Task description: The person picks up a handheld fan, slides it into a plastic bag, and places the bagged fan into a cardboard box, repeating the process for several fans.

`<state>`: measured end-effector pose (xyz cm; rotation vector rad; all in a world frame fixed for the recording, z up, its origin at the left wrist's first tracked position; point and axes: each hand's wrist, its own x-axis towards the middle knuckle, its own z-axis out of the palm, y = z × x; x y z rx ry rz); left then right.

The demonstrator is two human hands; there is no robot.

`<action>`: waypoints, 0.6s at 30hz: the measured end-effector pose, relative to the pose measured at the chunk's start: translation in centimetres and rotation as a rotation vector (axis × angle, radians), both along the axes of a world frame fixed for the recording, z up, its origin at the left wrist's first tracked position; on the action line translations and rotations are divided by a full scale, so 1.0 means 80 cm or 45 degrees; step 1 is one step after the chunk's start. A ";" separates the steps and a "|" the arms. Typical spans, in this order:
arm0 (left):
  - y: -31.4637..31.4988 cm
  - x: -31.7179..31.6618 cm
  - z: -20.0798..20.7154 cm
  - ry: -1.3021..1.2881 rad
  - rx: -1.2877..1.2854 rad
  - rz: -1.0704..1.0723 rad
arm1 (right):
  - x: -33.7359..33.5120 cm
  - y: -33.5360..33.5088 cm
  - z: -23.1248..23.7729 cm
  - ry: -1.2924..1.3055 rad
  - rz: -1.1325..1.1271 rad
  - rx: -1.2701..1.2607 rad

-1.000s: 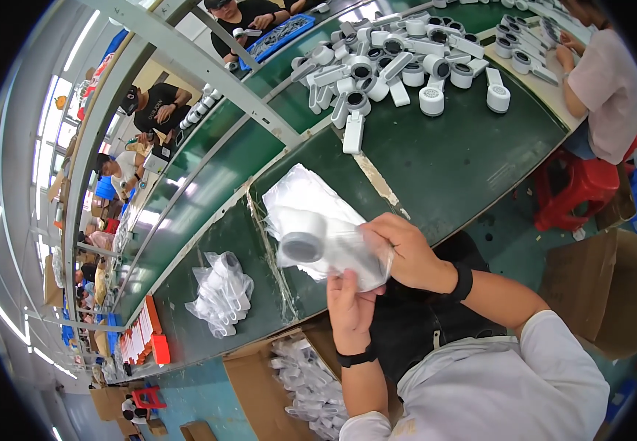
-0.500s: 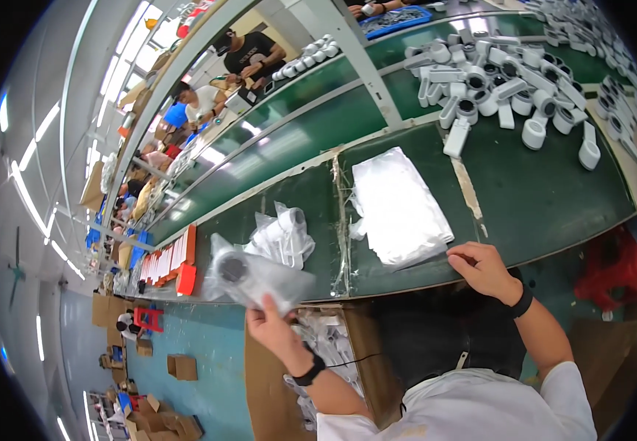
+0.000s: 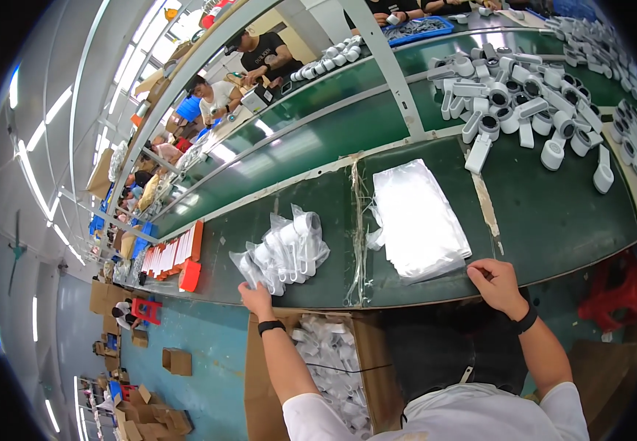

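Note:
My left hand [image 3: 257, 298] rests at the near edge of the green bench, its fingers on the near end of a clear-bagged white part [image 3: 251, 269] that lies against a pile of bagged white parts [image 3: 289, 246]. My right hand [image 3: 496, 283] sits at the bench edge with its fingers touching the near corner of a stack of flat clear plastic bags [image 3: 415, 217]. Whether the left hand still grips the bagged part is unclear.
Many loose white plastic parts [image 3: 524, 110] crowd the far right of the green bench [image 3: 553, 213]. An open cardboard box [image 3: 333, 367] with bagged parts stands below the bench by my knees. Red trays [image 3: 179, 257] lie at the left. Other people work along the far benches.
My left hand carried the bagged part leftward and set it down onto the pile. My right hand moved to the corner of the flat bag stack. The view swung left.

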<state>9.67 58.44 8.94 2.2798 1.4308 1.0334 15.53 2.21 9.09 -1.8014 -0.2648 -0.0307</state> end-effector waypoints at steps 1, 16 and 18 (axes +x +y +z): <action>0.007 -0.001 0.003 0.055 0.006 -0.091 | -0.001 0.002 0.001 -0.018 -0.011 -0.008; -0.142 0.079 0.101 0.978 -0.447 -0.292 | -0.002 0.011 -0.002 -0.276 -0.094 -0.149; -0.137 0.086 0.099 1.008 -0.457 -0.267 | -0.002 0.011 -0.002 -0.284 -0.088 -0.144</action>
